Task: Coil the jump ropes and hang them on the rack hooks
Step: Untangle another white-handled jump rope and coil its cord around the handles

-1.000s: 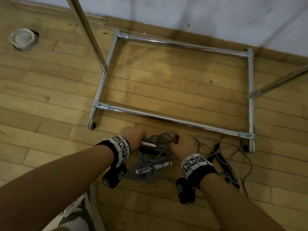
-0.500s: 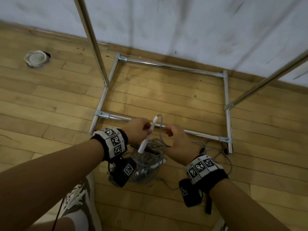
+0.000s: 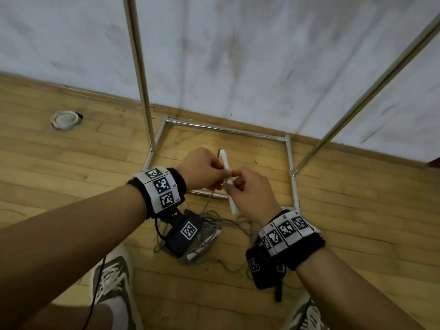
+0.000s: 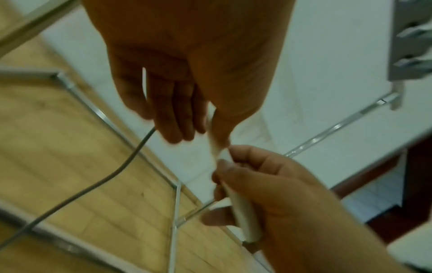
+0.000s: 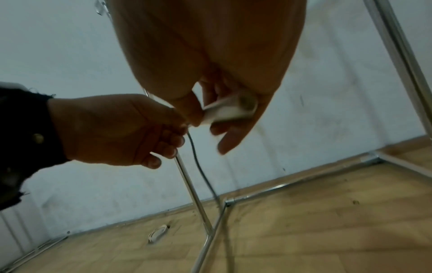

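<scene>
Between my two hands: one white handle [image 3: 227, 179] of a jump rope, held roughly upright in front of me and above the rack base [image 3: 291, 184].
Left hand [image 3: 201, 171]: fingers and thumb curled round the upper half of the handle; the grey cord [image 4: 112, 175] comes out past my fingers and drops away to the floor.
Right hand [image 3: 252, 189]: thumb and fingers pinch the lower half of the same handle, just beside my left fingertips.
What changed: a second ago both hands were low in the tangle on the floor; half a second ago my left hand alone had the handle, a little way up. Now it is higher and both hands grip it.
Rest of the ropes: the grey pile [image 3: 207, 236] lies on the wooden floor below my wrists, with a second white handle in it, loose and uncoiled.
Meaning for the task: I judge one rope's end is now secured, so coiling can begin by drawing cord up from the pile.
Hooks: a hook plate [image 4: 411, 46] shows up past my left fingers, bare as far as I can see.
Risk: the pile looks knotted; the cord may drag other rope with it.
</scene>
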